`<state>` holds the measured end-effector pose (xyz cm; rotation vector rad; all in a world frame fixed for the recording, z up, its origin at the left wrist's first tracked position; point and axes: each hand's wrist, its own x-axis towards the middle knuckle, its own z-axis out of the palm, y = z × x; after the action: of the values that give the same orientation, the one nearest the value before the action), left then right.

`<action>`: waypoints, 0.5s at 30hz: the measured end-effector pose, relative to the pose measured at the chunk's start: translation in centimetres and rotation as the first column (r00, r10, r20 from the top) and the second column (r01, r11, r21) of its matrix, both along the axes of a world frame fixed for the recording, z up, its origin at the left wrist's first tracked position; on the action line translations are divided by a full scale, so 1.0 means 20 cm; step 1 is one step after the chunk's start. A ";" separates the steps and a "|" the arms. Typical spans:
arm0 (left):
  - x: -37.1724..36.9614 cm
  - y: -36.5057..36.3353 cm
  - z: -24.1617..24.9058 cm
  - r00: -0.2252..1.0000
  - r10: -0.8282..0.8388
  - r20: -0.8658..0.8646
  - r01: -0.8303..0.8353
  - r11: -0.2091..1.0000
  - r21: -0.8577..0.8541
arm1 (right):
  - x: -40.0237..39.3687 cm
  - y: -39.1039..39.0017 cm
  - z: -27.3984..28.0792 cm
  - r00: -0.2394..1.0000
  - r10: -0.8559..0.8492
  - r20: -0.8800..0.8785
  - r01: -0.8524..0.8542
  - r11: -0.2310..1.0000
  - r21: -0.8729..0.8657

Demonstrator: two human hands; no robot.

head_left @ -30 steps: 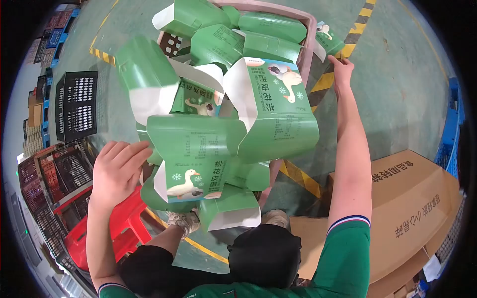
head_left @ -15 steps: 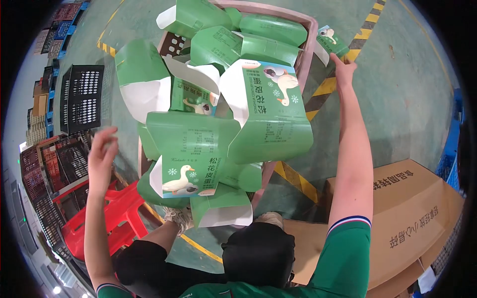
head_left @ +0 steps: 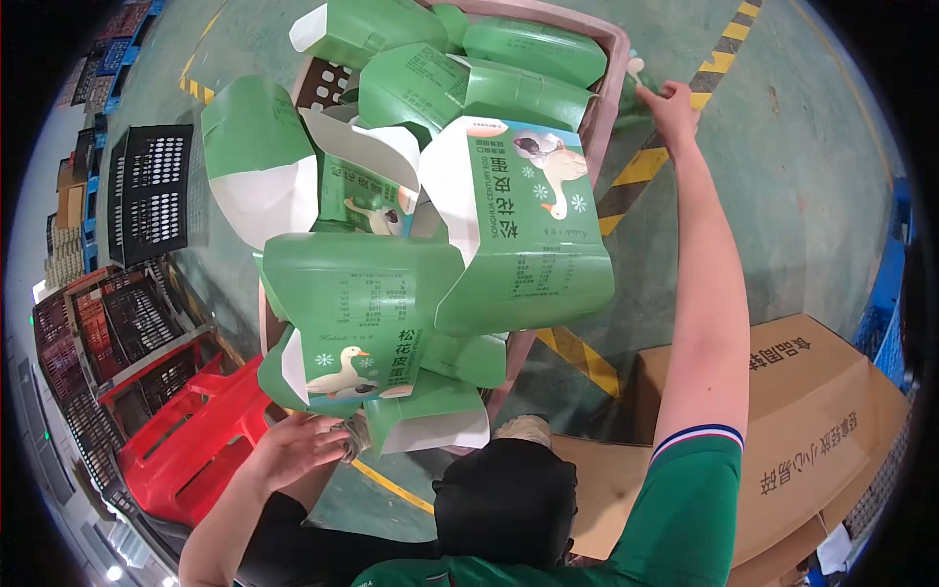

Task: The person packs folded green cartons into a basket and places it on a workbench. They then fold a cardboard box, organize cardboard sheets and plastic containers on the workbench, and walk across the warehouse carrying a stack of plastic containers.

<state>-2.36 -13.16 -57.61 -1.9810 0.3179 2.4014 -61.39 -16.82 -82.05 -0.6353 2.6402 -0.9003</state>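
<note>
Box (head_left: 636,80) pinched in the right grip (head_left: 675,115) looks light, slick and bendy, best held by its edge; the left grip (head_left: 296,450) is empty, fingers spread.

2 bare arms stretch out before me. The right arm (head_left: 706,293) reaches almost straight to the far right, its hand (head_left: 673,112) angled left at the wrist, fingers bent. The left arm (head_left: 227,519) stays low at near left, its hand (head_left: 299,452) loosely open, fingers pointing right.
</note>
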 end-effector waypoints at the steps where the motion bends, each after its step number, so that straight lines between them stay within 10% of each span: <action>1: -0.02 0.02 -0.03 1.000 0.026 0.017 -0.026 1.000 0.009 | 0.03 0.01 0.02 1.000 -0.003 -0.027 0.005 0.998 0.066; 4: -0.09 0.02 -0.13 0.999 0.030 0.020 -0.026 0.987 -0.157 | 0.04 0.07 0.05 0.994 0.071 0.078 -0.079 0.991 0.110; 9: -0.11 0.04 -0.17 1.000 0.003 0.003 -0.003 0.977 -0.213 | -0.04 0.18 0.21 0.954 -0.153 0.257 0.281 0.755 -0.593; 11: -0.09 0.03 -0.18 0.988 0.152 -0.038 -0.155 0.980 -0.126 | 0.00 0.19 0.45 0.951 -0.054 0.304 0.295 0.445 -0.846; 15: -0.10 0.04 -0.21 0.974 0.200 -0.107 -0.214 0.966 -0.143 | 0.29 0.18 0.93 0.868 0.388 0.310 0.187 0.323 -0.928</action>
<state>-4.33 -12.40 -61.84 -2.0647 0.3214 2.6783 -55.56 -13.16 -63.45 -0.6416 1.3164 -2.2447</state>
